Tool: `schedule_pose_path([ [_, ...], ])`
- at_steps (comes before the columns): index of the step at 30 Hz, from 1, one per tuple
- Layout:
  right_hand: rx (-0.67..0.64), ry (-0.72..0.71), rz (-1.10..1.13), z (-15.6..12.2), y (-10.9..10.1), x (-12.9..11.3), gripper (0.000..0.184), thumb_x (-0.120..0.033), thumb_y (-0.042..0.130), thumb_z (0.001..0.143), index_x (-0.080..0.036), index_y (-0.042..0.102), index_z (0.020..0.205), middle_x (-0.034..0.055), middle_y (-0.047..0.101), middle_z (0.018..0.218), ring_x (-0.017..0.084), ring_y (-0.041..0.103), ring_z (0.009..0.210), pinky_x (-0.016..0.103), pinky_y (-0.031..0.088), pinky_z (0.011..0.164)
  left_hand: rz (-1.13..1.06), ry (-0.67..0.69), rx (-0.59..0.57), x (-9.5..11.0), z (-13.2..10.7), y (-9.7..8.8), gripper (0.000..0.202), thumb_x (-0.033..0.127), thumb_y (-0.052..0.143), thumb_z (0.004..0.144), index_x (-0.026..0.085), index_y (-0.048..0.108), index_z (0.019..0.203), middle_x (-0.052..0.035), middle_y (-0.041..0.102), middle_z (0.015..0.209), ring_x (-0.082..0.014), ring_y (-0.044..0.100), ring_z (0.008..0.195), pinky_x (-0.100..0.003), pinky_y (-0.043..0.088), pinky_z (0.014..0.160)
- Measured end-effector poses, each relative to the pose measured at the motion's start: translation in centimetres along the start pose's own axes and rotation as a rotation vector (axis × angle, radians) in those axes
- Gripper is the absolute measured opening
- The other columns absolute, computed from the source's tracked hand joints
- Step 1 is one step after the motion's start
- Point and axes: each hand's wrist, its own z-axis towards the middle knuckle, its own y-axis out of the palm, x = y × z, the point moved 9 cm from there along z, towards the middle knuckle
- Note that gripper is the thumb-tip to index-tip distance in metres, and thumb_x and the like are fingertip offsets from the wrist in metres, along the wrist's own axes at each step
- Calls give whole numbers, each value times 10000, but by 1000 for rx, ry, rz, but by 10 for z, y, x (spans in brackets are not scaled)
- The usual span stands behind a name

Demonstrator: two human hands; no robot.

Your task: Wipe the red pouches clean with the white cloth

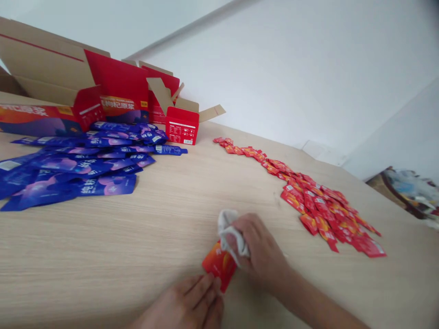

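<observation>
At the bottom centre of the frame, my left hand (187,299) lays its fingertips on the lower end of a red sachet (223,268); I cannot tell whether the thumb pinches it from beneath. The sachet lies in the lower middle of the frame, slanted, on the wood-grain tabletop (171,219). Just above and to its right, my right hand (260,251) grasps a bunched white cloth (227,224), which covers the sachet's upper end.

I judge the step in hand to be wiping this one sachet, with one hand steadying and the other rubbing. The next move, as I see it, calls for a light, flat stroke of the cloth along the printed face while my left fingertips hold the lower end, so the sachet neither slides nor creases.

Farther off, a heap of red sachets (329,212) spreads over the right of the frame and thins into a trail towards the upper middle. Blue pouches (89,162) overlap in a pile on the left. Behind them, at upper left, sits a long carton (37,119) with raised flaps; a small red box (181,125) stands with its flaps up just beside the pile. A pale wall (291,68) lies beyond.
</observation>
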Motion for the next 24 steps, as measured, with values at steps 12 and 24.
schedule_pose_path([
  [12,-184,45,-292,27,20,64,164,-187,549,1031,-175,623,1177,120,650,1123,276,553,1031,436,485,944,51,103,-42,-1,5,-1,308,181,424,1019,164,723,1094,-18,816,1050,-161,771,950,-266,547,809],
  [24,-209,-45,-145,-6,43,14,210,-195,618,991,-218,606,1199,80,657,1117,258,573,1043,419,499,950,-28,-41,-111,-3,8,7,285,316,548,984,147,759,1076,-81,806,1083,-226,781,968,-295,582,816],
])
